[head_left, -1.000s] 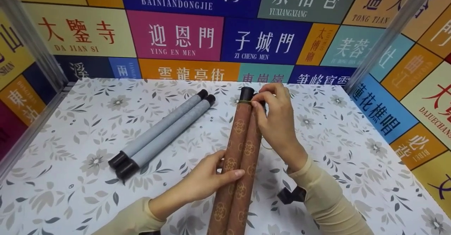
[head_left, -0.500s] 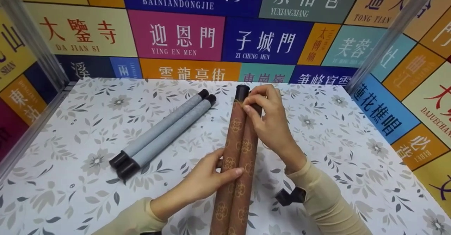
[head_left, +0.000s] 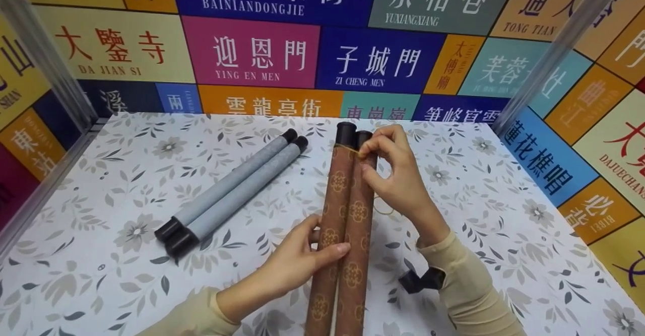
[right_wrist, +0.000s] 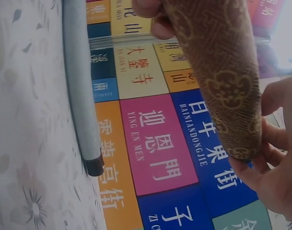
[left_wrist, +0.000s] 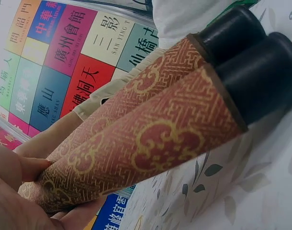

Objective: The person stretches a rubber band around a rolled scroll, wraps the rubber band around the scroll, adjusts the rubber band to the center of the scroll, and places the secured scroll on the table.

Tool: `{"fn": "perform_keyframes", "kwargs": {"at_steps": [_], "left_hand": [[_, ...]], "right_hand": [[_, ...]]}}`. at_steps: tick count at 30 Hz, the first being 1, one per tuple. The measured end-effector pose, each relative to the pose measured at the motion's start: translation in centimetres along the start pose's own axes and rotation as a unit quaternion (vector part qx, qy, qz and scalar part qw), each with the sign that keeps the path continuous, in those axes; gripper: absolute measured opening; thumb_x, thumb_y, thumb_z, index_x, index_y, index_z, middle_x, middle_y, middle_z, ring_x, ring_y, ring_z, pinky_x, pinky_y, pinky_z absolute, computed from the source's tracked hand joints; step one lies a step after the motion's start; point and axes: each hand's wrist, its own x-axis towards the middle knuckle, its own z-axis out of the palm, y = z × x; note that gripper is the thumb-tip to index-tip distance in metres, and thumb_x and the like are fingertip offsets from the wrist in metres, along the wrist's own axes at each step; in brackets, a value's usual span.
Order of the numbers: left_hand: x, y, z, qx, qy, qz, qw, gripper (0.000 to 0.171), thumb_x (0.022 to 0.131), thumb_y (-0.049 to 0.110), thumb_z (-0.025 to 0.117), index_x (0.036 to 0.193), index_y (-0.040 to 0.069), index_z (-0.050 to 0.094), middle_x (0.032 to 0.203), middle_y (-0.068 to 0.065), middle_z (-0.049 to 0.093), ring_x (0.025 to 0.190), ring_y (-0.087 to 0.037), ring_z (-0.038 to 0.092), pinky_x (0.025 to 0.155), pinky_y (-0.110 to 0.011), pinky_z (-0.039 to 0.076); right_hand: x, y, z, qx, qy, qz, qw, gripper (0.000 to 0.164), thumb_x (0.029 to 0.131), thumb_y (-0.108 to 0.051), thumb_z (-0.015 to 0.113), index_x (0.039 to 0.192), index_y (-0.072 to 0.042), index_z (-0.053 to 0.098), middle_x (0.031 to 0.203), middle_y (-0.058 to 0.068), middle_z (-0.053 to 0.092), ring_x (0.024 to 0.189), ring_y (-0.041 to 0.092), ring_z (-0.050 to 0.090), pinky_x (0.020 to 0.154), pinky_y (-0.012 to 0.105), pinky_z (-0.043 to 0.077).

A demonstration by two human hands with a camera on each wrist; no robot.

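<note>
A brown scroll (head_left: 338,187) with a gold floral pattern, rolled in from both ends into two parallel rolls, stands tilted above the table with black knobs at its ends. My left hand (head_left: 297,263) grips it around the middle, thumb across the front of the rolls. In the left wrist view the scroll's lower knobs (left_wrist: 261,79) show large, with the left hand (left_wrist: 21,191) around the far part. At the upper end my right hand (head_left: 398,172) pinches a thin yellowish cord (head_left: 347,148) that runs across the left roll just under its knob. A loop of cord hangs beside the right wrist.
Two joined grey-blue rolls (head_left: 237,182) with black ends, like another scroll, lie at the left on the floral-patterned tablecloth (head_left: 101,215). Behind rises a panel (head_left: 252,49) of coloured blocks with Chinese lettering, with clear posts at its corners.
My right hand has moved left across the scroll's top, then back right with the cord. The scroll has turned slightly, and a narrow gap shows between its rolls. The grey-blue rolls have not moved.
</note>
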Motion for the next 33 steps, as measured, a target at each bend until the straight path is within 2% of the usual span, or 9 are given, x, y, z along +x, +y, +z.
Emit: {"fn": "perform_keyframes", "kwargs": {"at_steps": [4, 9, 12, 17, 21, 25, 29, 33], "left_hand": [[0.0, 0.1, 0.0, -0.002, -0.006, -0.002, 1.0, 0.051, 0.086, 0.025, 0.068, 0.121, 0.0, 0.041, 0.106, -0.021, 0.065, 0.081, -0.022, 0.071, 0.071, -0.037, 0.06], [0.0, 0.0, 0.1, 0.004, -0.017, 0.009, 0.9998, 0.05, 0.087, 0.023, 0.067, 0.119, 0.002, 0.035, 0.108, -0.021, 0.063, 0.084, -0.022, 0.069, 0.074, -0.036, 0.059], [0.2, -0.4, 0.3, 0.002, -0.019, 0.027, 0.9995, 0.053, 0.087, 0.021, 0.066, 0.123, 0.002, 0.032, 0.112, -0.021, 0.059, 0.089, -0.021, 0.067, 0.078, -0.035, 0.058], [0.8, -0.7, 0.5, 0.02, 0.006, 0.058, 0.9981, 0.063, 0.082, 0.025, 0.072, 0.128, 0.007, 0.033, 0.113, -0.016, 0.057, 0.092, -0.018, 0.065, 0.081, -0.034, 0.057], [0.9, -0.8, 0.6, 0.033, 0.03, 0.062, 0.9971, 0.072, 0.075, 0.027, 0.079, 0.131, 0.013, 0.036, 0.112, -0.011, 0.059, 0.094, -0.017, 0.064, 0.083, -0.033, 0.056], [0.8, -1.0, 0.6, 0.035, 0.041, 0.065, 0.9964, 0.071, 0.075, 0.025, 0.078, 0.132, 0.014, 0.037, 0.112, -0.011, 0.059, 0.094, -0.018, 0.064, 0.082, -0.033, 0.056], [0.5, -1.1, 0.7, 0.028, 0.048, 0.06, 0.9967, 0.067, 0.076, 0.024, 0.078, 0.129, 0.014, 0.038, 0.107, -0.013, 0.061, 0.088, -0.018, 0.065, 0.078, -0.035, 0.057], [0.4, -1.1, 1.0, 0.002, 0.043, 0.05, 0.9978, 0.062, 0.077, 0.024, 0.077, 0.127, 0.013, 0.04, 0.105, -0.014, 0.062, 0.085, -0.019, 0.066, 0.077, -0.036, 0.057]], "right_hand": [[0.1, -0.1, -0.2, 0.056, -0.028, 0.029, 0.998, 0.014, 0.081, 0.004, 0.065, 0.093, -0.002, 0.06, 0.108, 0.001, 0.038, 0.105, 0.014, 0.045, 0.094, 0.025, 0.049], [0.1, -0.4, 0.7, 0.05, -0.027, 0.027, 0.998, 0.016, 0.081, 0.0, 0.069, 0.094, 0.0, 0.058, 0.111, 0.004, 0.039, 0.107, 0.012, 0.044, 0.093, 0.027, 0.051], [-0.1, -0.7, 1.5, 0.048, -0.018, 0.026, 0.998, 0.016, 0.081, 0.001, 0.068, 0.094, -0.001, 0.059, 0.112, 0.007, 0.039, 0.107, 0.012, 0.045, 0.094, 0.03, 0.051], [-0.5, -1.4, 2.7, 0.038, -0.016, 0.021, 0.999, 0.012, 0.084, -0.001, 0.066, 0.094, -0.003, 0.06, 0.112, 0.007, 0.04, 0.103, 0.012, 0.048, 0.092, 0.029, 0.051], [-0.6, -1.5, 3.2, 0.015, -0.011, 0.008, 1.0, 0.009, 0.085, -0.004, 0.065, 0.093, -0.006, 0.061, 0.11, 0.007, 0.041, 0.098, 0.011, 0.05, 0.09, 0.027, 0.05], [-0.6, -1.3, 2.9, 0.007, -0.009, 0.014, 1.0, 0.008, 0.083, -0.004, 0.066, 0.09, -0.007, 0.063, 0.106, 0.007, 0.043, 0.096, 0.011, 0.05, 0.089, 0.026, 0.052], [-0.3, -0.6, 1.7, 0.03, -0.008, 0.021, 0.999, 0.004, 0.083, -0.002, 0.063, 0.083, -0.006, 0.063, 0.098, 0.004, 0.046, 0.094, 0.014, 0.052, 0.084, 0.026, 0.056], [-0.1, 0.5, 0.7, 0.022, 0.002, 0.007, 1.0, 0.016, 0.089, -0.007, 0.057, 0.074, -0.007, 0.06, 0.089, 0.0, 0.05, 0.085, 0.014, 0.053, 0.071, 0.023, 0.055]]}}
